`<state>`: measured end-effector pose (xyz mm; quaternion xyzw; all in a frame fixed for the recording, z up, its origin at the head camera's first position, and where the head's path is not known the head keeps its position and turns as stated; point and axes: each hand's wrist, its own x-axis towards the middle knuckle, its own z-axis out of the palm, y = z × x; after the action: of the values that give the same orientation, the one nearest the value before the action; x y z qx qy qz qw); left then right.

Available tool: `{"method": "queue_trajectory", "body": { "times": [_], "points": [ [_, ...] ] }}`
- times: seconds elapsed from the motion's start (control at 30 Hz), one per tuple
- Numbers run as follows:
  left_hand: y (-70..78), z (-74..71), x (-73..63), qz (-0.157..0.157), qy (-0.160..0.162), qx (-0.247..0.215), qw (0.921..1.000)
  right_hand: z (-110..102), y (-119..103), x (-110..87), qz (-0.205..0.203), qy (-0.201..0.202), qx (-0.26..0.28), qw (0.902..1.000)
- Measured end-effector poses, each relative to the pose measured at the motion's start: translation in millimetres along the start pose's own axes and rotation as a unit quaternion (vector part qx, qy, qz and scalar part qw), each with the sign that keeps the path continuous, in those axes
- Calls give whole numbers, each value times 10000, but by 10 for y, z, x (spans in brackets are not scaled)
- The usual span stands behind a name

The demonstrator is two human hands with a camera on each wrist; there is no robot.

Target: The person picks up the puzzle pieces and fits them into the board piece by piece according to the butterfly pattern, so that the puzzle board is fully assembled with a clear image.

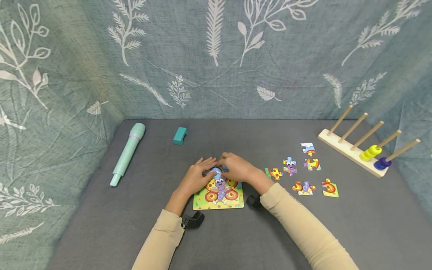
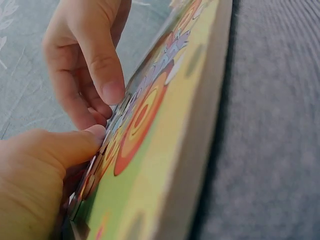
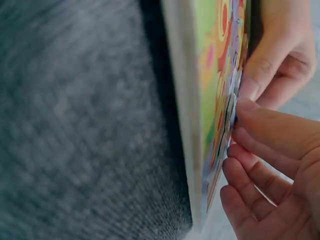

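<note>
A butterfly puzzle board (image 1: 202, 206) lies flat on the grey table, with a purple butterfly on yellow and green. My left hand (image 1: 197, 175) rests at its upper left, fingers stretched out toward the far edge. The left thumb presses on the picture, as the left wrist view shows. Over the board's upper right, my right hand (image 1: 239, 167) pinches a puzzle piece (image 3: 229, 111) between thumb and curled fingers, low against the board. Much of that piece is hidden by the fingers. Both thumbs almost meet near the blue part of the picture.
Several loose puzzle pieces (image 1: 289, 167) lie right of the board, some beside my right forearm. Farther right stands a wooden peg stacker (image 1: 347, 150) with yellow and blue rings. A mint toy microphone (image 1: 128, 153) and a teal block (image 1: 180, 135) lie at the left and back.
</note>
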<state>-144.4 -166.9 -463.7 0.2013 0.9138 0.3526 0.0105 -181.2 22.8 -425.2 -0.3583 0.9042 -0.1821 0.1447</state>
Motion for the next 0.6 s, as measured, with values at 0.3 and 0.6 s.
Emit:
{"method": "queue_trajectory", "body": {
  "times": [0.3, 0.6],
  "points": [
    [-50, 44, -16, 101, 138, -15, 9999, -39, 120, -135, -38, 330, 778, 9964],
    [-50, 66, -8, 64, 242, -6, 9997, -195, 345, -460, 120, 977, 1262, 9871]
  ]
}}
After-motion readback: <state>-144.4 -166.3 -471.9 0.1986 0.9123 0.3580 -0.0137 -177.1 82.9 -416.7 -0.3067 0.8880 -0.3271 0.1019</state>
